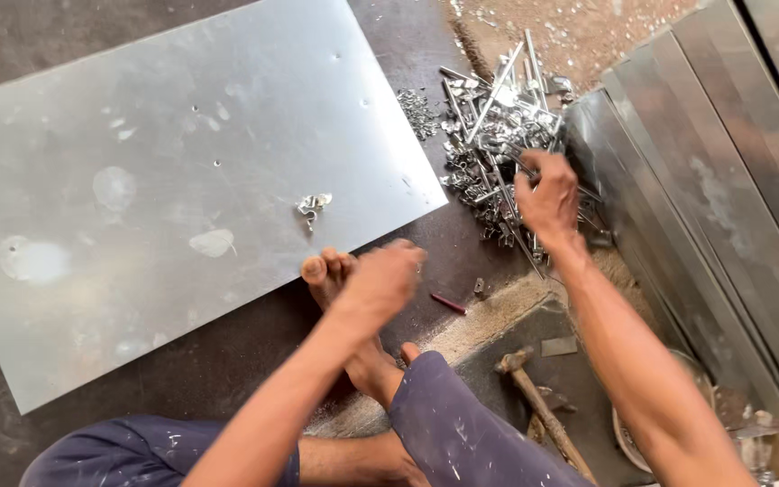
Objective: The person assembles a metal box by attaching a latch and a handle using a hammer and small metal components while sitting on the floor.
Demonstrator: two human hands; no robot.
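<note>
Danger of cuts: my right hand [547, 200] grips into the heap of sharp metal strips [498, 126] beyond the sheet's [182, 180] right edge, left hand [380, 280] loosely curled near my bare foot [340, 298]

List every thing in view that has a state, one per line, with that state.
Left hand: closed, hovering at the sheet's edge.
Right hand: reaching into the pile, grip unclear.
Metal sheet: lying flat.
Pile of metal parts: loose, heaped.
Small metal piece: resting on the sheet.
Hammer: lying untouched.
</note>
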